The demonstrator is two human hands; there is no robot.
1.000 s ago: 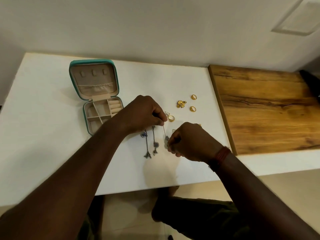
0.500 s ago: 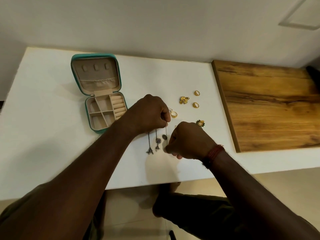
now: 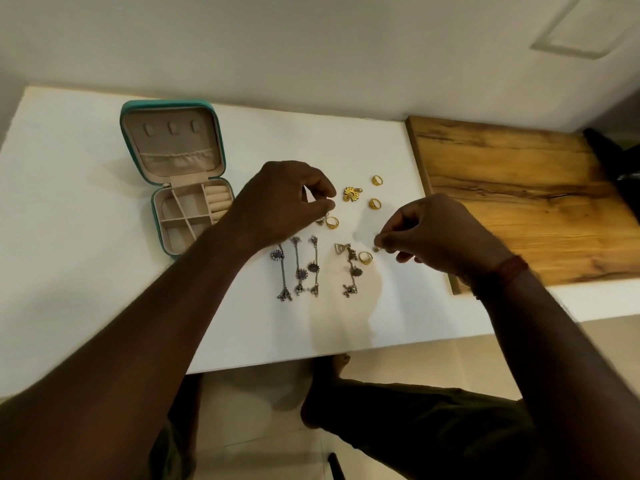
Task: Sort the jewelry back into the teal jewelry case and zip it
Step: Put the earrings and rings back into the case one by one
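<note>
jewelry case (image 3: 173, 147) tray corner: behind left forearm (image 3: 214, 258) | piece (image 3: 376, 249) at right grip (image 3: 436, 233): too small to tell

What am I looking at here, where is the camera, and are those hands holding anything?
There is no machine here: a person works with bare hands. The single picture comes from a camera worn on the head, looking down. On the white table lies an open teal jewelry case. Beside it are long silver dangling pieces, gold rings and a gold flower-shaped piece. A wooden board lies to the right. The right hand pinches a small piece. The left hand hovers curled near the rings; I cannot tell whether it holds anything.
</note>
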